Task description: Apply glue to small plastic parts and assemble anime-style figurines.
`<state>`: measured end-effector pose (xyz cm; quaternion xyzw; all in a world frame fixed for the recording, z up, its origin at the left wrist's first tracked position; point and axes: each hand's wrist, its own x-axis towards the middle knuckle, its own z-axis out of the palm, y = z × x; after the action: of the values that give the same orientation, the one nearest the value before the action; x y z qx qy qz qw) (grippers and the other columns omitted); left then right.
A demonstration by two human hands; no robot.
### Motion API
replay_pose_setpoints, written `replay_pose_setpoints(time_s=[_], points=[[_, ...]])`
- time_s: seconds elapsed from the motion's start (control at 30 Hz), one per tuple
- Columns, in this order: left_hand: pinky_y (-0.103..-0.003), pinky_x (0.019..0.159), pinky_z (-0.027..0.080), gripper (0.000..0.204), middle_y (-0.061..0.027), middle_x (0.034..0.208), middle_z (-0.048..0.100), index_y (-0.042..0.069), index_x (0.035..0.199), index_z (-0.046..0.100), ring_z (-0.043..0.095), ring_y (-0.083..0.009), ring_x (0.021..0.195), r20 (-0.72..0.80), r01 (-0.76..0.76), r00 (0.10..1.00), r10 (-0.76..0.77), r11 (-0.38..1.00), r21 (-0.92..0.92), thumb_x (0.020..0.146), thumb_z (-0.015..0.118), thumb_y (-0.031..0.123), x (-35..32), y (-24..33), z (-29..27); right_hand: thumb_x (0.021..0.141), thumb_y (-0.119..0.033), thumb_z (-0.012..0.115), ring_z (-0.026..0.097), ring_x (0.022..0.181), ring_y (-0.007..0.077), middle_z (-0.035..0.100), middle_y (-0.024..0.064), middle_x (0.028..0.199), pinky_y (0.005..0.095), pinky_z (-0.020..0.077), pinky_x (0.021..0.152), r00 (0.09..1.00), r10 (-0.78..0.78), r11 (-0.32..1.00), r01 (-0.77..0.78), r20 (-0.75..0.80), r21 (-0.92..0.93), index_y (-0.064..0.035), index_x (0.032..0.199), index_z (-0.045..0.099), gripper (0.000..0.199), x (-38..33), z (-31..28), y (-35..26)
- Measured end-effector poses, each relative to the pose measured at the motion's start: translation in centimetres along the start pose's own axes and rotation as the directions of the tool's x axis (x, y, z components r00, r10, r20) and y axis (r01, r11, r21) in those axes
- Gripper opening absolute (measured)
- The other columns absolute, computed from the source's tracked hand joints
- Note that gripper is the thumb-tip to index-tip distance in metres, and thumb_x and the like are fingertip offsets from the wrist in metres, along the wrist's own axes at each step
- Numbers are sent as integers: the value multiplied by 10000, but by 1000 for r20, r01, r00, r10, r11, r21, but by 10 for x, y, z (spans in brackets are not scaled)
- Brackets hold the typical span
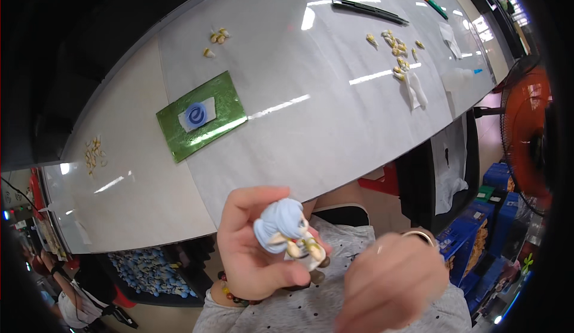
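Observation:
My left hand (244, 261) is closed around a small figurine (282, 224) with light blue hair and a pale body with yellowish parts. It holds the figurine in front of my chest, just off the near edge of the table. To the right, my right hand (394, 279) is blurred by motion and apart from the figurine. Its fingers curl out of sight, so what they hold, if anything, cannot be made out. Beyond the left hand, a green mat (230, 96) lies on the table with a blue swirled piece (196, 115) on white paper.
Small yellow-and-white pieces lie in piles at the left (94, 155), back (220, 35) and right (396, 44) of the pale table (287, 135). A black pen (369, 11), a green pen-like tool (435, 6) and crumpled tissue (415, 91) lie there too. An orange fan (529, 120) and blue crates (463, 234) stand right.

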<state>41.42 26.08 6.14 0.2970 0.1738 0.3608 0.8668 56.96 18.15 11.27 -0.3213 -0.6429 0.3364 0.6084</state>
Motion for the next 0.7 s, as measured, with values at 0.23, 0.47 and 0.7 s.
replay_pose_setpoints(time_s=[0.23, 0.47, 0.7], points=[[-374, 592, 548, 748, -154, 850, 563, -2, 1276, 247, 629, -288, 708, -30, 36, 999, -37, 999, -38, 732, 714, 214, 12, -3, -2, 727, -62, 541, 554, 615, 173, 589, 98, 727, 245, 450, 523, 924, -280, 956, 242, -260, -168, 43, 826, 645, 178, 14, 48, -23], [-416, 673, 541, 765, -199, 953, 519, 36, 1334, 215, 615, -330, 786, 106, 32, 994, -18, 992, -123, 729, 679, 90, 22, -4, 5, 712, -95, 554, 540, 573, 149, 588, 82, 650, 230, 434, 531, 743, -657, 661, 489, -125, -570, -13, 766, 662, 145, 18, 14, -7], [-400, 776, 523, 799, -272, 1052, 486, 43, 1368, 181, 597, -355, 898, 278, -8, 959, 56, 985, -171, 715, 634, -43, 23, -16, 6, 783, -89, 558, 572, 623, 115, 607, 55, 694, 227, 454, 578, 825, -557, 742, 545, 94, -389, -25, 809, 630, 100, -17, -46, -4]])
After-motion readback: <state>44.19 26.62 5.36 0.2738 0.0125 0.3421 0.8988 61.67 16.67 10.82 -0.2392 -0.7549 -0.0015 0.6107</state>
